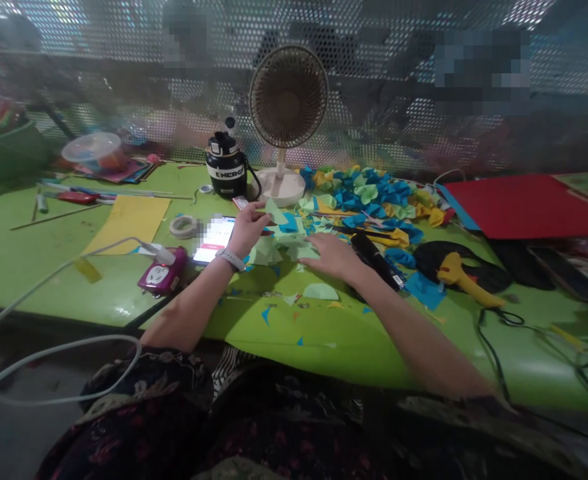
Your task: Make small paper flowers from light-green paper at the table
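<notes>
My left hand (247,229), with a white watch on the wrist, pinches a pale green paper piece (275,212) between thumb and fingers. My right hand (331,257) lies flat, fingers stretched, on a heap of pale green paper cut-outs (284,248) on the green table (49,267). Behind the hands lies a pile of folded blue, green and yellow paper shapes (374,193). One loose green cut-out (321,291) sits near the table's front edge.
A phone (214,239) and a tape roll (183,227) lie left of my left hand, beside a pink power adapter (161,275) with white cable. A fan (288,113) and black jug (227,170) stand behind. Yellow glue gun (461,277), red sheet (524,203) and yellow sheet (129,220) surround.
</notes>
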The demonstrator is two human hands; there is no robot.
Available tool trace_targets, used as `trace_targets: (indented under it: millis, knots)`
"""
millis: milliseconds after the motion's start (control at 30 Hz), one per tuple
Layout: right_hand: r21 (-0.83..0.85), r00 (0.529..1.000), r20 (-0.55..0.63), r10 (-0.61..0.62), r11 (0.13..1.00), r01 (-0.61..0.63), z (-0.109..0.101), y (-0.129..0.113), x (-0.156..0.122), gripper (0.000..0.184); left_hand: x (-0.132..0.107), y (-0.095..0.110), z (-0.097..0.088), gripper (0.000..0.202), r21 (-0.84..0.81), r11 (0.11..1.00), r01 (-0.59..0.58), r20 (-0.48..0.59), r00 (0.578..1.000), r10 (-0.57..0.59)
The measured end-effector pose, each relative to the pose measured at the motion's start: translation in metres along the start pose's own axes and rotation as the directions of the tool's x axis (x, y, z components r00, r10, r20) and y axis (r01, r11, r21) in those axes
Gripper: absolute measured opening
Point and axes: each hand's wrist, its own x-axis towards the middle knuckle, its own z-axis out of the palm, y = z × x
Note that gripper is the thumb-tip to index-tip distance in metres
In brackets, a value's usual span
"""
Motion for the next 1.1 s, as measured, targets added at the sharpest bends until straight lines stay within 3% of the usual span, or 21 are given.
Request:
trace_targets:
  millis: [100, 267, 367, 533, 633, 700, 967, 1100]
  knots:
    - [-0.045, 0.997, 0.039, -0.060, 0.997, 0.062, 0.010, -0.004, 0.002, 0.044, 0.001, 0.000, -0.002, 0.026, 0.008, 1.000, -0.008, -0.006, 1.000, 0.008]
    - [-0.167, 0.997, 0.045, 0.057, 0.985, -0.049, 0.004, -0.003, -0.007, 0.030, 0.003, -0.002, -0.004, 0.026, 0.032, 0.999, -0.018, -0.003, 1.000, 0.018]
    - [-0.155, 0.995, 0.050, 0.084, 0.985, -0.075, -0.004, -0.004, -0.005, 0.029, 0.004, -0.004, -0.005, 0.026, 0.041, 0.999, -0.017, 0.008, 1.000, 0.017]
    - [-0.064, 0.999, 0.019, 0.036, 0.997, -0.035, -0.007, -0.019, 0.023, 0.033, 0.004, -0.003, -0.005, 0.026, 0.049, 0.999, -0.021, -0.010, 1.000, 0.022]
    - [-0.077, 1.000, 0.022, -0.003, 0.997, 0.005, -0.001, -0.029, 0.040, 0.042, 0.003, -0.002, -0.005, 0.025, 0.046, 0.998, -0.031, 0.003, 1.000, 0.031]
    - [-0.110, 1.000, 0.019, -0.009, 0.994, 0.011, 0.003, -0.033, 0.044, 0.037, 0.003, -0.001, -0.004, 0.025, 0.035, 0.999, -0.026, -0.006, 1.000, 0.026]
    - [-0.112, 0.996, 0.051, 0.077, 0.991, -0.071, -0.006, -0.011, 0.019, 0.027, -0.001, 0.002, -0.001, 0.021, 0.005, 1.000, 0.008, 0.032, 0.999, -0.008]
    - [0.000, 0.992, -0.051, 0.115, 0.993, -0.115, -0.012, -0.005, 0.014, 0.031, -0.001, 0.004, 0.000, 0.022, 0.003, 1.000, 0.022, 0.023, 0.999, -0.022]
